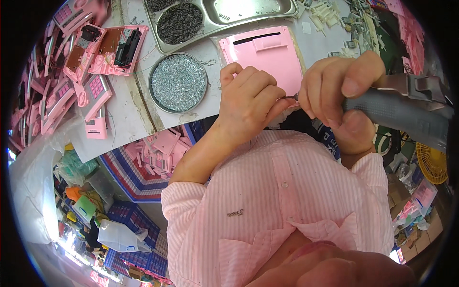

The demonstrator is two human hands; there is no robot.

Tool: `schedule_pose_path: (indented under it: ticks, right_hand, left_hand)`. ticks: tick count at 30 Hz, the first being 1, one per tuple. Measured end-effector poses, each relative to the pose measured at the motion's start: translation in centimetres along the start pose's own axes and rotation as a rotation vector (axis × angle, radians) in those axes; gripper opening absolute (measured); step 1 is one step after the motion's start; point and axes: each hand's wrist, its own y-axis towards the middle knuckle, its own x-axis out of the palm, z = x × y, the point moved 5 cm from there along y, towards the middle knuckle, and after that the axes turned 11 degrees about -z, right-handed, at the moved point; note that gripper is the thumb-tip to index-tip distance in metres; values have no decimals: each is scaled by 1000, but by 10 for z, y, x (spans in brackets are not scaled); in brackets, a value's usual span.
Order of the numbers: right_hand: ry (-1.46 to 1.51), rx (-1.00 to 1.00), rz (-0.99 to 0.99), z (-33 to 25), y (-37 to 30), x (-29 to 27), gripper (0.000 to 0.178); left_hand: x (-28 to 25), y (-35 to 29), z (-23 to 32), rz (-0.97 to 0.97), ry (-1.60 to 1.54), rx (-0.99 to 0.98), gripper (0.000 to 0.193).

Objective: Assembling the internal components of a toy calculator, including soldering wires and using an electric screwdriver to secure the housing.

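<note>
My right hand is wrapped round a grey electric screwdriver, its thin bit pointing left. At the tip of that bit, the thumb and fingers of my left hand are pinched together. Whatever they hold there is too small to make out. Just beyond both hands lies a flat pink plastic housing panel with a dark slot near its far edge; my hands partly cover its near side. To the left of my left hand stands a round metal dish full of small silvery screws.
A metal tray with dark springs stands at the far edge. Pink housings with circuit boards are piled left. White plastic parts lie far right. Below the table's edge sits a striped basket of pink parts; a yellow fan is at right.
</note>
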Motion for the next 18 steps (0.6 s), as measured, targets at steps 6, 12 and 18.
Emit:
schedule_pose_path:
  ticks: [6, 12, 18]
  right_hand:
    - [-29, 0, -45, 3, 5, -2, 36]
    - [-273, -136, 78, 9, 21, -81, 33]
    - [-192, -187, 123, 53, 42, -103, 22]
  left_hand:
    - [-10, 4, 0, -72, 24, -79, 28]
    - [-83, -39, -74, -92, 606, -631, 31]
    - [-81, -72, -90, -123, 445, -609, 18]
